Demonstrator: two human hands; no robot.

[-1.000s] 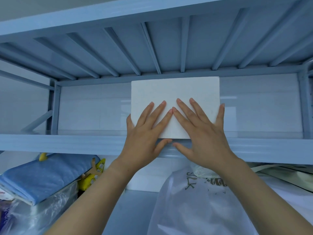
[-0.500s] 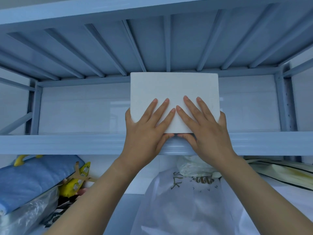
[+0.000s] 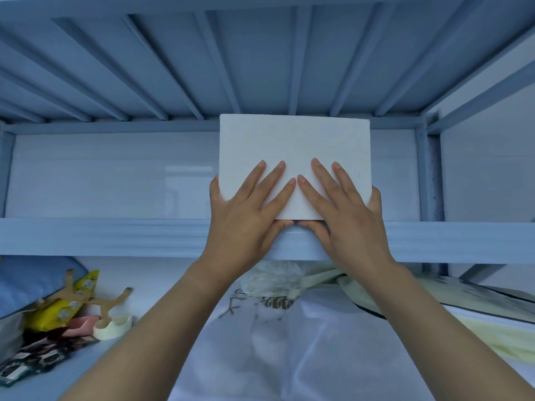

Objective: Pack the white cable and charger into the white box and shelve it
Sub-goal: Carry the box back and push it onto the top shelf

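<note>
The closed white box [image 3: 293, 143] stands on the blue shelf [image 3: 101, 237], its flat face toward me, near the shelf's front edge. My left hand [image 3: 246, 209] presses flat against the box's lower left, fingers spread on the face and thumb under the bottom edge. My right hand [image 3: 344, 209] mirrors it on the lower right, little finger wrapped around the right side. Both hands grip the box. The white cable and charger are not visible.
The ribbed underside of the upper shelf [image 3: 260, 53] hangs just above the box. An upright post [image 3: 432, 175] stands at the right. Below lie a white plastic bag [image 3: 275, 328], a blue folded cloth [image 3: 29, 282], a yellow packet [image 3: 63, 308] and a tape roll [image 3: 113, 325].
The view has shifted left and down, showing more of the lower shelf. The box has slid slightly deeper onto the shelf with both hands still on it.
</note>
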